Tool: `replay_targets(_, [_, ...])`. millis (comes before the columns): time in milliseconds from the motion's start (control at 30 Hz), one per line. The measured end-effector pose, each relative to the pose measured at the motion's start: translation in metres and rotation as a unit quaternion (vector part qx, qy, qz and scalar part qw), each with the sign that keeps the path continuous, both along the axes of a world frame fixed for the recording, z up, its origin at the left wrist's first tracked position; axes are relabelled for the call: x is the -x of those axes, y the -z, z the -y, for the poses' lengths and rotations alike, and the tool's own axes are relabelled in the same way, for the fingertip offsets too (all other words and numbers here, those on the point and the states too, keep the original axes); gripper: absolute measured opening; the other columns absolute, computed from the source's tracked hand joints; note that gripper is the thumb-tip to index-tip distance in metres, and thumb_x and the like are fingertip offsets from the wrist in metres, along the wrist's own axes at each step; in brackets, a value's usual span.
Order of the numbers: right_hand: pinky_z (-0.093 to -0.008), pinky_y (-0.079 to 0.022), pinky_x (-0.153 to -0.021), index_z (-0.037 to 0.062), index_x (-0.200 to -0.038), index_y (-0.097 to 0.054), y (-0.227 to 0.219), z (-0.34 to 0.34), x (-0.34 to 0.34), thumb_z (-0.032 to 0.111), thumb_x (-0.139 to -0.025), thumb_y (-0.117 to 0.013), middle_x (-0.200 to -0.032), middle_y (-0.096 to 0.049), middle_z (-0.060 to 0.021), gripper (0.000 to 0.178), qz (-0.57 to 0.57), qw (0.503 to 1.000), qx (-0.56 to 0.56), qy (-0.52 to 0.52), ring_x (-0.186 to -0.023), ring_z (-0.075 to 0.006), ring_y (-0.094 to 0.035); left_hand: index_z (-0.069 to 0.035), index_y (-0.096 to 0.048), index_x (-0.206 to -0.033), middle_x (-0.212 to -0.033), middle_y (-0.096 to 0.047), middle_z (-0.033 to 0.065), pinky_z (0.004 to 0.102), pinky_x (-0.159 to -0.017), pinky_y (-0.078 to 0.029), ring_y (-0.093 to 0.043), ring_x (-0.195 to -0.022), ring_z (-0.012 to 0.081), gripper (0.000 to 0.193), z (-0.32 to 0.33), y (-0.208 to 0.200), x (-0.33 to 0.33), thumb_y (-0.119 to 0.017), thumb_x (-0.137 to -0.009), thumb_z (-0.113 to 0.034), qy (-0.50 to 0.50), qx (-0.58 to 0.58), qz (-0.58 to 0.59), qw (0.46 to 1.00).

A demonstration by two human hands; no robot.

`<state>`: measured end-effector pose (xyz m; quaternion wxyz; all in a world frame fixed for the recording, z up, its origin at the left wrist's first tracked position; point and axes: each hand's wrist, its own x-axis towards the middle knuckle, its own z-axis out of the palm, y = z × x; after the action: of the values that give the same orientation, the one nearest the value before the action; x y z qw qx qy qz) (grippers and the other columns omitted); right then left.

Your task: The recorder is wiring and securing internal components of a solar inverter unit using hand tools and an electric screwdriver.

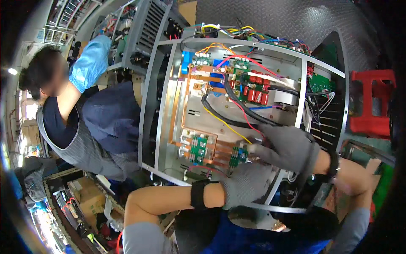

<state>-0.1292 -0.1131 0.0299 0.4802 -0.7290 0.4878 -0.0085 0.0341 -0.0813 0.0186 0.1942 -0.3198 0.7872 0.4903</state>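
An open metal equipment chassis (203, 114) lies before me, with wired circuit boards inside. My right hand (287, 146), in a grey glove, reaches over its lower right part, fingers bent; whatever they hold is hidden. Thick black cables (241, 103) run down to this hand, and a yellow wire (226, 125) and a red wire (245, 112) end close to its fingertips. My left hand (249, 182), also gloved in grey, is at the near edge beside a small green circuit board (239, 156). Its fingertips are hidden under the right hand.
A co-worker (84, 114) in a blue sleeve cover is at another metal unit (146, 34) on the left. A red plastic stool (372, 103) stands to the right on the patterned floor (275, 19). At lower left are boxes (86, 197) and tools.
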Motion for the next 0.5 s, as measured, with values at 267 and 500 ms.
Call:
replay_targets(267, [-0.0463, -0.046, -0.062, 0.0034, -0.098, -0.054, 0.027, 0.001, -0.090, 0.025, -0.083, -0.055, -0.074, -0.060, -0.0183, 0.026, -0.011, 0.978, 0.180, 0.100, -0.069, -0.0369, -0.059, -0.002, -0.046, -0.105, -0.082, -0.061, 0.0177, 0.0469, -0.062, -0.049, -0.061, -0.072, 0.0368, 0.032, -0.052, -0.035, -0.025, -0.057, -0.079, -0.017, -0.194, 0.012, 0.018, 0.981])
replay_targets(500, [-0.0460, -0.048, -0.067, 0.0077, -0.092, -0.059, 0.004, -0.032, -0.005, 0.024, -0.083, -0.053, -0.081, -0.063, -0.0152, 0.019, -0.196, 0.977, -0.002, 0.089, -0.077, -0.0383, -0.060, -0.005, -0.040, -0.122, -0.091, -0.060, 0.0217, 0.0477, -0.069, -0.049, -0.059, -0.086, 0.0423, 0.050, -0.090, -0.130, -0.039, -0.059, -0.081, -0.025, -0.440, 0.056, -0.049, 0.895])
